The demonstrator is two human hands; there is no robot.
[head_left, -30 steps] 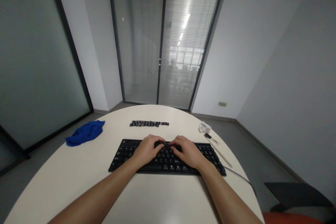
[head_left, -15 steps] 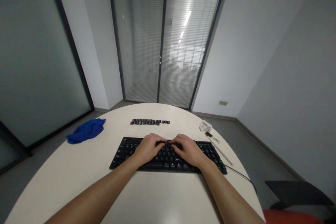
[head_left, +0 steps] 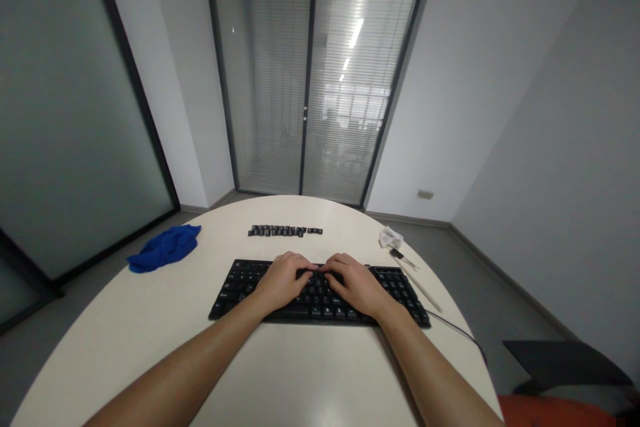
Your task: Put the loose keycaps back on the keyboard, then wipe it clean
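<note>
A black keyboard (head_left: 300,312) lies on the round white table (head_left: 280,367) in front of me. My left hand (head_left: 286,278) rests over its middle, fingers bent and bunched, thumb and index tips close together at the upper keys. My right hand (head_left: 356,283) comes in from the other side in a like pose, its index tip almost meeting the left one. Anything small between these fingertips is too dark to make out. Beyond the keyboard, loose black keycaps (head_left: 275,231) are laid out in rows.
A crumpled blue cloth (head_left: 167,248) lies at the left. At the right are a crumpled white tissue (head_left: 391,237), a small dark-headed brush (head_left: 398,254) and a thin pale stick (head_left: 423,290). The keyboard's cable (head_left: 457,329) runs over the right edge, near a chair (head_left: 567,363).
The right index finger has shifted slightly left, towards the left fingertips. Both hands otherwise stay over the same keys, and the view has moved a little.
</note>
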